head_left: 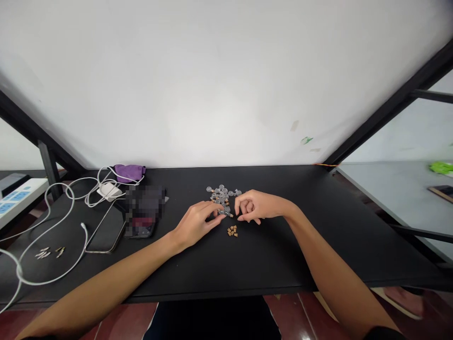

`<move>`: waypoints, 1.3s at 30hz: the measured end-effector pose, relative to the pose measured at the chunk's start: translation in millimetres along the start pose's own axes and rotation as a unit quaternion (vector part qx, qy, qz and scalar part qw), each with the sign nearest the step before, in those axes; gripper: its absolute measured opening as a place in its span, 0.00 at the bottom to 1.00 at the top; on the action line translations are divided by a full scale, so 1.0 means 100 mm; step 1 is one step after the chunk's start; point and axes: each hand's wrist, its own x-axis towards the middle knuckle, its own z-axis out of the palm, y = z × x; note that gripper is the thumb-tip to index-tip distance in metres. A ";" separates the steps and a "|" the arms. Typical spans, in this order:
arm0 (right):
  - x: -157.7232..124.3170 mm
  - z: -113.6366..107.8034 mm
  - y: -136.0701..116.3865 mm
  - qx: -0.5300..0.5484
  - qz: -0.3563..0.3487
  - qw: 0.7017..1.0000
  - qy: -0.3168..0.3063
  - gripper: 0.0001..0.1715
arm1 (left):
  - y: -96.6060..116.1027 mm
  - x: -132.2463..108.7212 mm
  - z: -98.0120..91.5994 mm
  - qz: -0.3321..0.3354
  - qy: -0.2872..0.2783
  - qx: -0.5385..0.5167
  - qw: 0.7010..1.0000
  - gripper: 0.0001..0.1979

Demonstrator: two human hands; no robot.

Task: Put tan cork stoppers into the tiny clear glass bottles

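My left hand [200,221] pinches a tiny clear glass bottle [226,213] between thumb and fingertips. A small cork stopper sits at the bottle's right end, which points toward my other hand. Close by on the right, my right hand [254,206] hovers with thumb and index finger apart and the other fingers curled; nothing shows between them. Behind both hands lies a pile of similar small glass bottles [222,191], some with corks in their necks. Several loose tan corks [232,231] rest on the black table just in front of the hands.
To the left are a phone [105,231], a blurred-out dark device [143,212], a white charger [109,190] with looping white cables and a purple cloth [129,172]. Small slim pieces [44,253] lie near the cable. A white power strip [21,196] stands at far left.
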 end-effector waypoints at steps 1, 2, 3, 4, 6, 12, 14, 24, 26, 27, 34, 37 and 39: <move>-0.01 -0.01 0.00 0.003 0.006 1.000 -0.018 0.17 | 0.00 0.00 0.00 -0.004 0.001 0.000 1.000 0.07; -0.02 -0.01 -0.01 0.006 0.011 0.999 -0.034 0.17 | 0.01 0.00 0.00 -0.008 0.001 0.001 1.000 0.07; -0.02 -0.01 -0.01 0.008 0.016 0.999 -0.048 0.18 | 0.01 0.00 0.00 -0.011 0.000 0.002 1.000 0.07; -0.02 0.00 -0.01 0.009 0.022 0.998 -0.059 0.18 | 0.01 0.00 0.00 -0.012 0.000 0.003 1.000 0.08; 0.00 0.01 -0.01 0.010 0.032 0.997 -0.075 0.20 | 0.02 0.01 0.00 -0.008 0.000 0.007 1.000 0.08; 0.07 0.08 0.00 0.014 0.033 0.993 -0.112 0.21 | 0.04 0.04 -0.02 0.021 -0.016 0.042 0.999 0.06; 0.09 0.11 -0.01 0.017 0.034 0.992 -0.117 0.19 | 0.06 0.05 -0.03 0.020 -0.017 0.045 0.999 0.07; 0.07 0.10 -0.01 0.046 0.010 0.998 -0.043 0.21 | 0.11 0.05 -0.07 -0.040 -0.039 0.020 0.998 0.05; 0.06 0.09 -0.02 0.045 -0.005 0.999 -0.020 0.22 | 0.10 0.04 -0.07 -0.042 -0.040 0.014 0.998 0.06; 0.06 0.09 -0.02 0.044 -0.011 0.999 -0.012 0.22 | 0.09 0.04 -0.07 -0.041 -0.040 0.012 0.998 0.06; 0.10 0.13 -0.02 0.045 -0.011 0.999 -0.009 0.23 | 0.08 0.04 -0.06 -0.041 -0.041 0.007 0.998 0.06; 0.12 0.14 -0.01 0.046 -0.026 0.998 0.032 0.23 | 0.10 0.05 -0.07 -0.035 -0.049 -0.001 0.998 0.06; 0.13 0.15 -0.02 0.061 -0.044 0.994 0.073 0.22 | 0.11 0.05 -0.08 -0.033 -0.054 -0.009 0.998 0.06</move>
